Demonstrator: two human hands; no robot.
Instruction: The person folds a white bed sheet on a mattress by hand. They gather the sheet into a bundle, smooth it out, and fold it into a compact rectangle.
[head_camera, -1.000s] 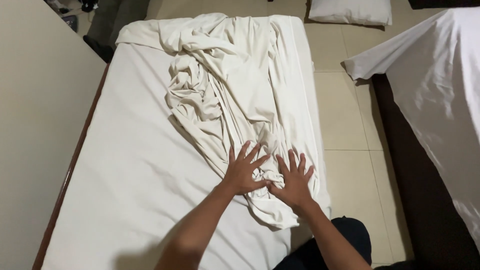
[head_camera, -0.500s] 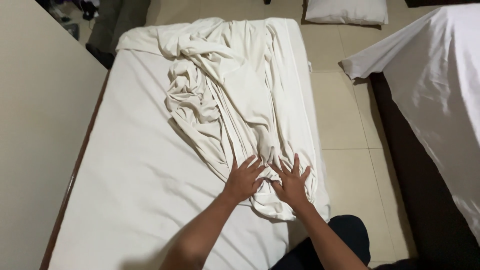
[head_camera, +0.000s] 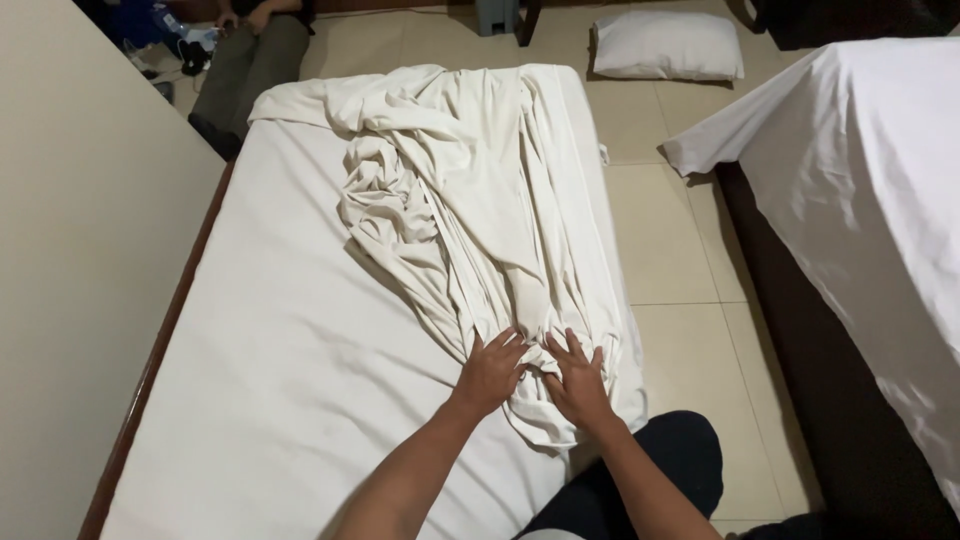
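Where crumpled cream sheet (head_camera: 470, 220) bunches, both hands (head_camera: 535, 375) press it.

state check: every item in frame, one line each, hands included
crumpled sheet: bunched, lying along the mattress, near end under both hands
mattress: covered in white, mostly smooth
left hand: pressed on the sheet, fingers bent
right hand: flat on the sheet, fingers spread
pillow: on the floor
second bed: sheet draped, corner hanging loose

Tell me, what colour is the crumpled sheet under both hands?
The crumpled sheet is plain off-white, no pattern; the head view shows it best.
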